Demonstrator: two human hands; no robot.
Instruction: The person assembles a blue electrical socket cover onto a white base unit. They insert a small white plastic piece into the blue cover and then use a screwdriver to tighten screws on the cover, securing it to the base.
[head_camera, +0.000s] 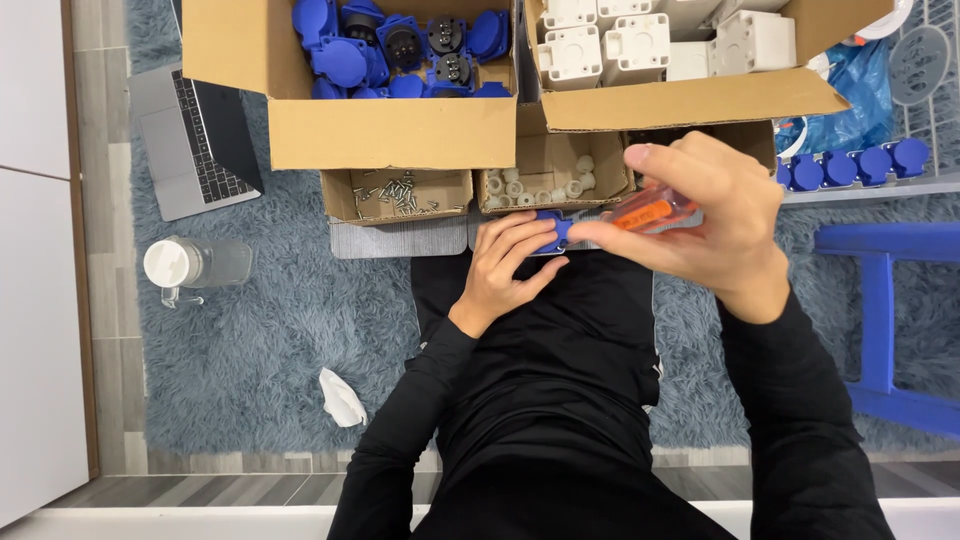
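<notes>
Blue plastic is the piece in play: a small blue socket part (551, 232) sits pinned under the left hand (505, 268), fingers clenched around it, down on the person's lap just in front of the grey mat (398, 238). Over it comes the right hand (712, 215), closed on an orange-handled screwdriver (650, 212), the handle lying nearly flat and pointing left toward the part. The tip is hidden behind fingers, so whether it is seated cannot be told.

Risk, as a judgement: with the tool held this slanted, the tip could skid off a screw head and jab the left fingertips, which crowd right against the work. The lap is a soft rest too, so the part could tilt, and a loose screw could drop into the shaggy blue-grey rug (270, 320).

Pose: left wrist straight, arm tucked close to the body, palm down. Right wrist cocked high, thumb on top, elbow swung out wide.

Ahead stand the small box of screws (398, 193), a box of white rings (545, 180), a carton of blue housings (400, 50) and a carton of white blocks (650, 45).
</notes>
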